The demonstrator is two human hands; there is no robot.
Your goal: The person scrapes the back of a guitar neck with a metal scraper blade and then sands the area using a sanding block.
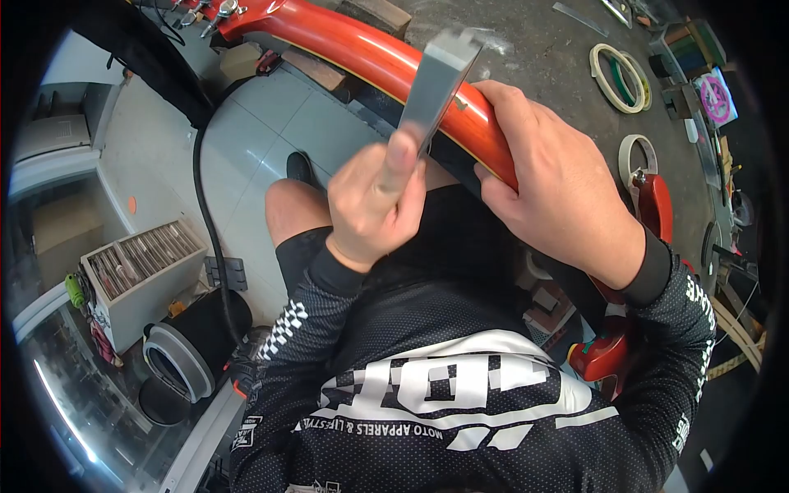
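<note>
A glossy red guitar neck [345,41] runs diagonally from the upper left, its rounded back facing up. Chrome tuners [223,10] show on its headstock. A small rough patch [460,104] marks the finish beside my right hand. My right hand [551,168] wraps over the neck, thumb on the near side. In my left hand [376,201] is a flat grey metal tool [431,82], a broad bar with a notched far end, gripped with the thumb along it. The tool is slightly blurred and overlaps the neck; whether it touches cannot be told.
Rolls of masking tape [616,78] lie on the dark worktop [542,57]. Red curved guitar-body parts [598,357] show at the right. A wooden block [316,70] sits under the neck. On the left floor stand a box of thin packets [144,271], a black bin [209,329] and a hanging hose [200,181].
</note>
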